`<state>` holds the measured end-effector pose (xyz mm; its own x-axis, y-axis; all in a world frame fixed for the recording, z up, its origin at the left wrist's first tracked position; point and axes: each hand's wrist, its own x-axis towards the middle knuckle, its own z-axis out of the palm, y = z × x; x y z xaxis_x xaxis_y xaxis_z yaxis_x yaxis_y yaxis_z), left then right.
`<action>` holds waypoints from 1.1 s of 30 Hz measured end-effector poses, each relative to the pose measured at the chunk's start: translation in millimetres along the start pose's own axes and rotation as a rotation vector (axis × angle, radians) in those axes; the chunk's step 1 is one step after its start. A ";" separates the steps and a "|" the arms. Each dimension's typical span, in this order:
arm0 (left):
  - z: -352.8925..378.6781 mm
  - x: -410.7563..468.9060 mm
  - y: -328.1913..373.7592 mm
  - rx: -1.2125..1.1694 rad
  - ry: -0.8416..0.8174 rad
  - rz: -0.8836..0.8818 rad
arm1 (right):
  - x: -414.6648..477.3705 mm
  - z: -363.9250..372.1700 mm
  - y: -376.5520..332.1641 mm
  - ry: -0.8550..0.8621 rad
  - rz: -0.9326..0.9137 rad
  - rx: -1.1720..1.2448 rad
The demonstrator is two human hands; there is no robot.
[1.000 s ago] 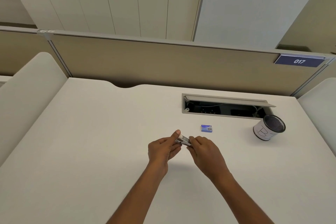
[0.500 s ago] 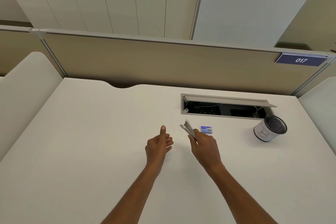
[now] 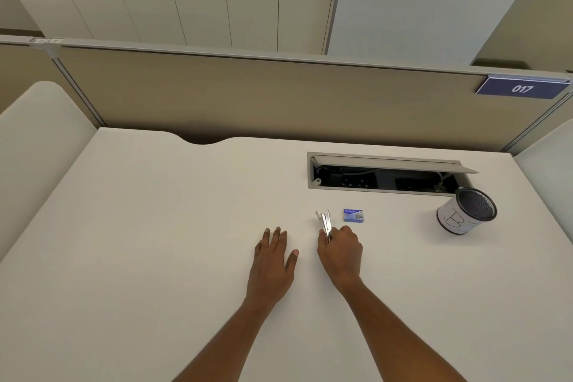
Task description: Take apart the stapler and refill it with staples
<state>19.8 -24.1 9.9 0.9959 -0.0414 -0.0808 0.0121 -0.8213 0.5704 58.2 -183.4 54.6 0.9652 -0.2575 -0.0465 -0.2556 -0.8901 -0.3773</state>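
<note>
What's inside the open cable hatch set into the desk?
Inside the cable hatch: a dark recess, a grey cable and what look like sockets. The pen cup hides its right end; the raised lid covers the back.

Bare desk point(image 3: 139, 242) left; staple box point(image 3: 353, 215), pen cup point(image 3: 466, 214), cable hatch point(image 3: 384, 175) crowd right.
</note>
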 end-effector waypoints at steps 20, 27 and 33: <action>19.5 1.3 -13.5 0.255 0.069 0.080 | 4.1 23.6 1.8 0.027 0.034 0.132; 21.3 1.8 -16.9 0.237 0.077 0.081 | -14.8 29.0 31.0 0.113 -0.030 0.264; 21.0 2.3 -16.0 0.229 0.081 0.076 | -16.8 29.7 34.1 0.136 -0.056 0.323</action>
<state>20.0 -23.0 -16.6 0.9972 -0.0695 0.0263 -0.0743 -0.9255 0.3714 35.0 -198.2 15.1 0.9554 -0.2788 0.0975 -0.1511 -0.7450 -0.6498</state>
